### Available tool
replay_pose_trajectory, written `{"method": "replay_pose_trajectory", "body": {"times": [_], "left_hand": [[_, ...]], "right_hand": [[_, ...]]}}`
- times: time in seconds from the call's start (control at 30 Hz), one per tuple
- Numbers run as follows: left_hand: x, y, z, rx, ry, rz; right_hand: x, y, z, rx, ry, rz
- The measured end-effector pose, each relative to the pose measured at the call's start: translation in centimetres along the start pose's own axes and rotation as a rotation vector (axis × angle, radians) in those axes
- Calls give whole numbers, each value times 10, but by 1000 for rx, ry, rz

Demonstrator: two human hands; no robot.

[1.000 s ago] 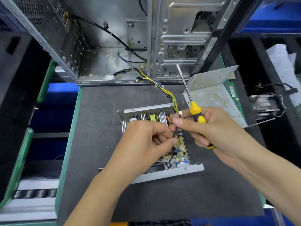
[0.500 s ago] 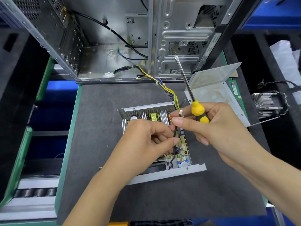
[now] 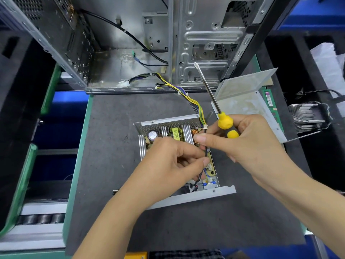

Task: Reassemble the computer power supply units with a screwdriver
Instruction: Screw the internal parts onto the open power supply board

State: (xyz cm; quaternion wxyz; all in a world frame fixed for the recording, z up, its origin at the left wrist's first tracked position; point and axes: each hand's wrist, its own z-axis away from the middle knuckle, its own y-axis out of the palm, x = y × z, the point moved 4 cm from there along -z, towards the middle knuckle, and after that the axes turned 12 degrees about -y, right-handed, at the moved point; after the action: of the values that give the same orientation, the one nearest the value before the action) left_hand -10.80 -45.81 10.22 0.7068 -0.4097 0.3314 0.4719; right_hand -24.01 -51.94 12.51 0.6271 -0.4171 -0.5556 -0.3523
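Power supply unit (image 3: 169, 135) sits open mid-mat (image 3: 112, 128), its near wall toward you. Your left hand (image 3: 168, 165) pinches a thin black wire (image 3: 206, 152) over the board; your right hand (image 3: 248, 144) grips the screwdriver (image 3: 225, 121), shaft angled up toward the computer case (image 3: 205, 43). Bare mat lies left and near.

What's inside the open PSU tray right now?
Inside the PSU tray: finned heatsinks, yellow transformer, capacitor, copper coil, circuit board. The left hand covers the middle, so parts there can't be seen.
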Motion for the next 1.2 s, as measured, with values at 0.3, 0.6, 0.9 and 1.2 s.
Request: {"method": "replay_pose_trajectory", "body": {"times": [0.3,0.6,0.9,1.2], "left_hand": [[-1,2,-3,32,-29,-5],[14,-11,2,23,-83,103],[17,-3,7,21,-86,138],[19,-4,4,26,-152,154]], "right_hand": [[-9,0,0,14,4,75],[-25,-8,9,-31,78,16],[-20,-23,3,98,63,257],[-1,-17,-8,467,-406,856]]}}
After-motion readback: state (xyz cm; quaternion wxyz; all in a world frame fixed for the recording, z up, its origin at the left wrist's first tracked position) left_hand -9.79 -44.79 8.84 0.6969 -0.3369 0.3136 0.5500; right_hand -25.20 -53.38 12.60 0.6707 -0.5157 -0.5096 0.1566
